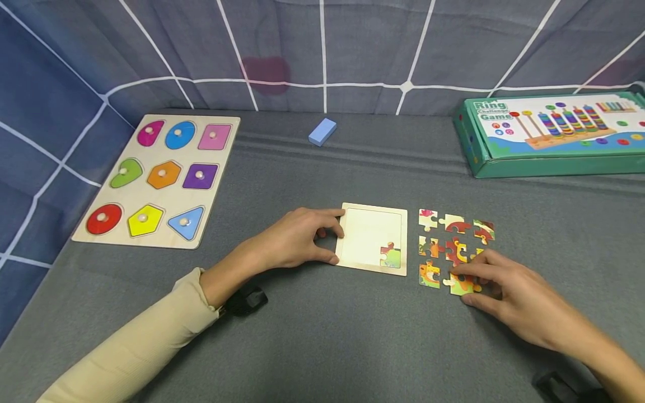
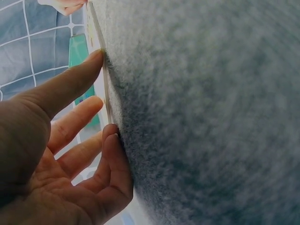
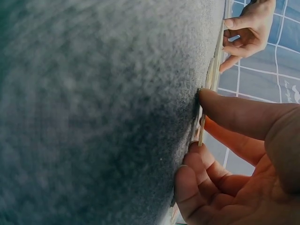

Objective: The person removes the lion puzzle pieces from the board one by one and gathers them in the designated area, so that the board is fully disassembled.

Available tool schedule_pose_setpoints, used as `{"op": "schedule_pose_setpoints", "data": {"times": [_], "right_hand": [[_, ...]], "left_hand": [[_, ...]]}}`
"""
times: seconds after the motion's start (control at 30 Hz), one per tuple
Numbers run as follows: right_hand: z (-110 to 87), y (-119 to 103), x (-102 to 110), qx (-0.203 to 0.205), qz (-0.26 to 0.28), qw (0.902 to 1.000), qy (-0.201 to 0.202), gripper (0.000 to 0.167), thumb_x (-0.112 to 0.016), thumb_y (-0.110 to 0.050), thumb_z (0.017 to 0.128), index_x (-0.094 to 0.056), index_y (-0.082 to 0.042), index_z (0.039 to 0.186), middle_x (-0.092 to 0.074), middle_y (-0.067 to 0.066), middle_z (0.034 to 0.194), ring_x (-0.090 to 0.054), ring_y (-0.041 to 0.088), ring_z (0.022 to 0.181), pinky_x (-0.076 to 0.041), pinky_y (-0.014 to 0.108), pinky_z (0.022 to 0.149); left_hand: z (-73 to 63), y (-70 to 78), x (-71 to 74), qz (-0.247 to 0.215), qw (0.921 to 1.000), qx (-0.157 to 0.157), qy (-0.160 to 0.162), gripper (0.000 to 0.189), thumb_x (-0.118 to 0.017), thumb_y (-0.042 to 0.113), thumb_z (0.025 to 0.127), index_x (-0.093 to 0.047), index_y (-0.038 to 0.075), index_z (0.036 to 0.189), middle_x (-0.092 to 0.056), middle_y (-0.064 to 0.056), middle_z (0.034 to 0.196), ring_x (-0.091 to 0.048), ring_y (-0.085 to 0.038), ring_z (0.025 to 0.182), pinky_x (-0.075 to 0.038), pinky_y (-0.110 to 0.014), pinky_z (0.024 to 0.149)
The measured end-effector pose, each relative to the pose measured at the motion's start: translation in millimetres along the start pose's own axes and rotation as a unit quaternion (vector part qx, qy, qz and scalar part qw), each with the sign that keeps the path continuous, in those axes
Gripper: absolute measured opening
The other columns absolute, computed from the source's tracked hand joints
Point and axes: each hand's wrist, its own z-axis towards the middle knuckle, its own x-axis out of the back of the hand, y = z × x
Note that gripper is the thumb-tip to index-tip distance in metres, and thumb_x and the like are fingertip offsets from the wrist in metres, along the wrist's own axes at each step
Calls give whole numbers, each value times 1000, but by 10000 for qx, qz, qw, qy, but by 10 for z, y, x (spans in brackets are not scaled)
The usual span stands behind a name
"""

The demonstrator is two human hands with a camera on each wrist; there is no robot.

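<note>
My left hand (image 1: 300, 238) rests against the left edge of a small wooden puzzle tray (image 1: 372, 271), thumb near the lower corner and index finger near the upper one. In the tray's lower right corner lies one green-and-red jigsaw piece (image 1: 391, 257). Right of it, several colourful pieces, among them a giraffe-patterned piece (image 1: 429, 275), lie spread in rough rows. My right hand (image 1: 519, 299) pinches a green-and-orange jigsaw piece (image 1: 459, 285) from the nearest row between thumb and index finger. In the right wrist view that piece (image 3: 202, 129) appears edge-on. The right fingers partly cover a neighbouring yellow piece.
A wooden shape board (image 1: 133, 196) with knobbed coloured shapes lies at the left. A blue block (image 1: 322, 132) sits near the back. The green Ring Challenge Game box (image 1: 554, 134) stands at the back right, before a grid-patterned cloth (image 1: 363, 45).
</note>
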Motion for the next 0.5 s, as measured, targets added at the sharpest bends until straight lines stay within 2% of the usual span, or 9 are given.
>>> {"op": "schedule_pose_setpoints", "data": {"times": [0.2, 0.5], "right_hand": [[10, -3, 5, -17, 16, 10000, -77, 43, -88, -12, 72, -74, -19, 112, -55, -15, 101, -47, 0, 78, -36, 24, 61], [14, 6, 2, 53, 14, 10000, 17, 45, -90, -12, 69, -74, -19, 110, -54, -16, 99, -46, 0, 76, -36, 24, 61]], "left_hand": [[-4, -6, 3, -2, 10000, -33, 15, 36, -87, 24, 77, -72, 13, 108, -48, -9, 147, -59, -14, 89, -48, -33, 81], [6, 0, -2, 25, 10000, -16, -10, 36, -87, 25, 77, -72, 14, 108, -48, -8, 148, -58, -13, 88, -47, -33, 80]]}}
